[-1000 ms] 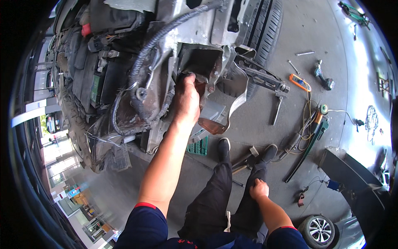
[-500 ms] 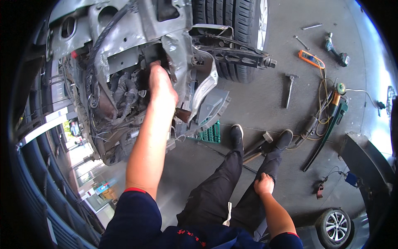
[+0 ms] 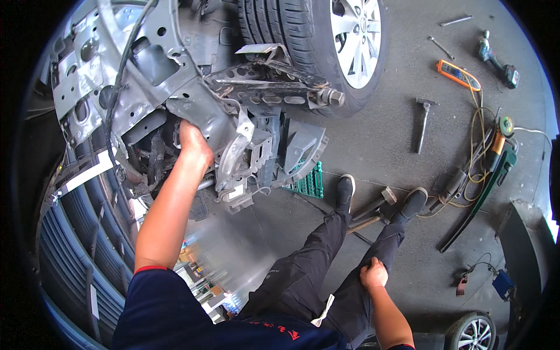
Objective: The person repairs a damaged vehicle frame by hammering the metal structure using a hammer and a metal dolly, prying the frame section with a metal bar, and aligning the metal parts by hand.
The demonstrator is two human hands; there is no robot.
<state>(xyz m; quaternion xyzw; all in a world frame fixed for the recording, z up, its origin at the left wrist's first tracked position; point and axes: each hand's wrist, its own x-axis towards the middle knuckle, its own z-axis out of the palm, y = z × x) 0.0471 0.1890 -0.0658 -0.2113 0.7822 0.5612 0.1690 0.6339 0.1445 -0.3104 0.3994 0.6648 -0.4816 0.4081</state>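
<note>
My left hand [image 3: 194, 142] reaches up into the stripped front corner of a grey car, its fingers closed around the edge of a bent grey metal panel [image 3: 201, 111] beside the broken plastic housing [image 3: 256, 157]. A black cable [image 3: 119, 76] runs down the bodywork left of it. My right hand [image 3: 374, 273] rests shut on my right thigh, on the black trousers, holding nothing. Above the panel sits the front wheel [image 3: 326, 41] with a perforated arm [image 3: 274, 93] bolted across it.
Tools lie on the grey floor to the right: a hammer [image 3: 423, 119], an orange meter [image 3: 458, 74], a cordless driver [image 3: 496, 58], an angle grinder with yellow cable [image 3: 496, 140], mallets [image 3: 373, 207] by my shoes, a green crate [image 3: 306, 181]. A small wheel [image 3: 475, 332] lies lower right.
The view has swung left and down, so the car and wheel slid right. My left hand stays on the damaged corner, now gripping the grey panel's edge. My right hand stays on my thigh.
</note>
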